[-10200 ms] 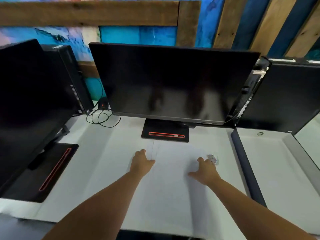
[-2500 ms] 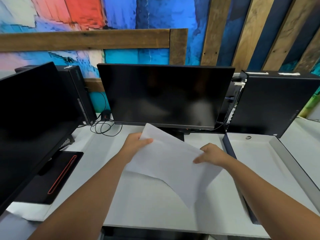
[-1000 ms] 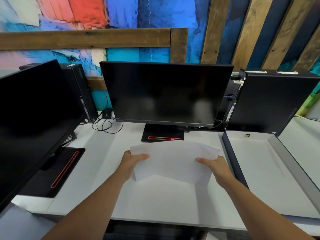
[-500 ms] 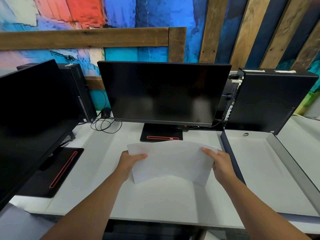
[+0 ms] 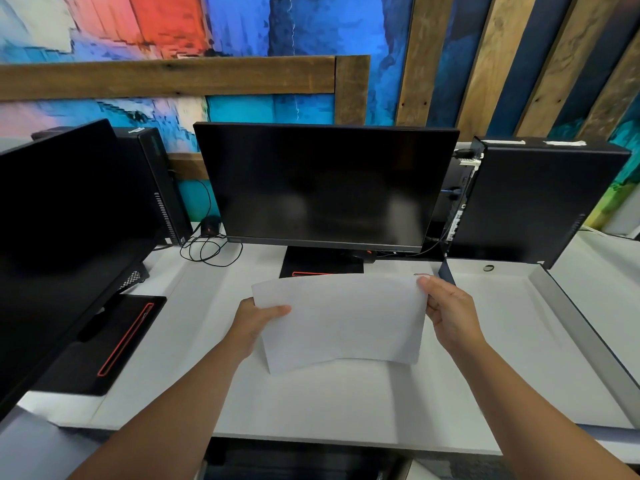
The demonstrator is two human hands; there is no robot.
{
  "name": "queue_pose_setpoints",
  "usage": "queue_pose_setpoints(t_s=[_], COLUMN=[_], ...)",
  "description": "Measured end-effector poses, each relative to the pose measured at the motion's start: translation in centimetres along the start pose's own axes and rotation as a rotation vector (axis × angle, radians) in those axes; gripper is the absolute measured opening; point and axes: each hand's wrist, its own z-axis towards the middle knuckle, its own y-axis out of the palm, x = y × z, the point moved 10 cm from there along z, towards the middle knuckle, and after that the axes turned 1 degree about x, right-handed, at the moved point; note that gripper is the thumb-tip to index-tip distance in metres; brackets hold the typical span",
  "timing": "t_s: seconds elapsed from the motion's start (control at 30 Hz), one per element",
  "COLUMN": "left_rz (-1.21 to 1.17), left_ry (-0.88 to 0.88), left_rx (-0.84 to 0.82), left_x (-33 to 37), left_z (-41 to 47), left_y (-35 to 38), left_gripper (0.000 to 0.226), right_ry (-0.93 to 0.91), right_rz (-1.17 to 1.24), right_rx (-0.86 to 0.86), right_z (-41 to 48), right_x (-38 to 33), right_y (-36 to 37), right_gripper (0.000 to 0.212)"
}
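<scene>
1. The left hand [image 5: 254, 322] pinches the left side of the paper [image 5: 343, 320], with the thumb on top
2. The right hand [image 5: 446, 313] pinches the top right corner of the paper, with its fingers curled
3. The paper is held up over the middle of the white surface [image 5: 311, 403] and bends in a curve
4. A dark screen [image 5: 325, 185] stands by the back edge of the surface, behind the paper
5. An open white box [image 5: 519, 323] lies by the right edge, near the right hand

Both bare forearms extended from six o'clock toward twelve. The left hand [image 5: 255, 319] pinched the curved white paper sheet [image 5: 346, 323] at its nine o'clock edge, the right hand [image 5: 448, 311] at two o'clock, thumbs in front.
</scene>
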Motion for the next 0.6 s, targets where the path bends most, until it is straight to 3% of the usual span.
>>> queue_pose_setpoints(t_s=[0.13,0.37,0.43,0.6], left_rz=[0.017,0.335,0.417,0.535], left_ry=[0.041,0.180,0.207,0.253], left_rx=[0.003,-0.097,-0.162,-0.378], left_x=[1.2,4.9,5.8,7.1], left_z=[0.2,1.2,1.2,0.0], left_y=[-0.5,1.8,3.7,9.6], left_gripper=[0.026,0.057,0.060,0.044], right_ry=[-0.095,-0.228,-0.244,-0.274], right_rz=[-0.154,-0.358,-0.415,-0.532], right_rx=[-0.027,-0.119,-0.171,-0.296], right_z=[0.8,1.6,1.9,1.6], right_x=[-2.7,-5.8,-6.1,-6.3], right_y=[1.1,4.4,5.6,9.0], right_gripper=[0.013,0.015,0.013,0.013])
